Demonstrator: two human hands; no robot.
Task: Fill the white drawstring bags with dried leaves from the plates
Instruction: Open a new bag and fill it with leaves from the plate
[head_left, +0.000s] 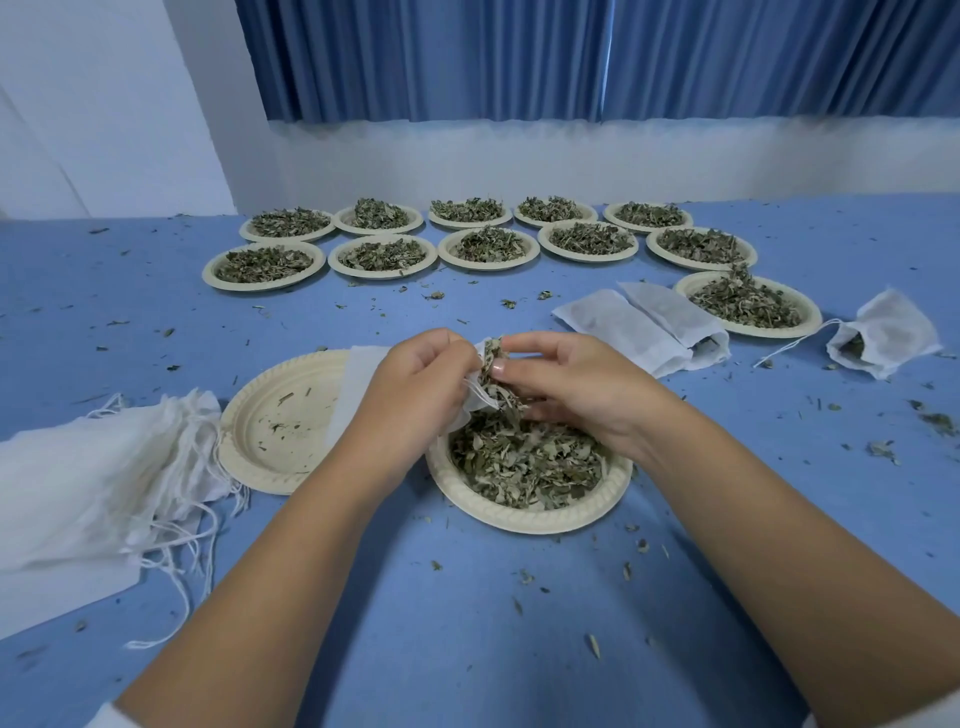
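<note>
Forearms, both bare, came in from the bottom edge over the blue bench (467, 649) and met above the near plate (524, 517). L = left hand (415, 379): fingers curled, pinching the mouth edge of a white drawstring bag (353, 389). The bag's body trailed left behind that hand and lay partly over the empty plate (270, 415). R = right hand (576, 384): thumb and fingers bent round a clump of dried leaves (493, 374) right at the bag mouth, thumbnail facing cam. Can't tell how much was already inside the bag.

Near plate sat directly under both hands and held a loose leaf heap (524, 462), approx. filling its well. Empty plate was just beside it on the left, w/ only a few crumbs in it.

Far left: pile of flat unfilled bags (93, 467), strings tangled and hanging toward the cam, pile edge touching the empty plate.

Right side: two filled bags (644, 327) lay side by side, touching, mouths open. One more filled bag (883, 338) lay well apart at far right, string trailing left. Between them was a loaded plate (813, 318).

At the back, ten loaded plates (488, 266) stood in two rows of five. Leaf bits were scattered all over the bench. Blue curtain (571, 57) hung behind.
</note>
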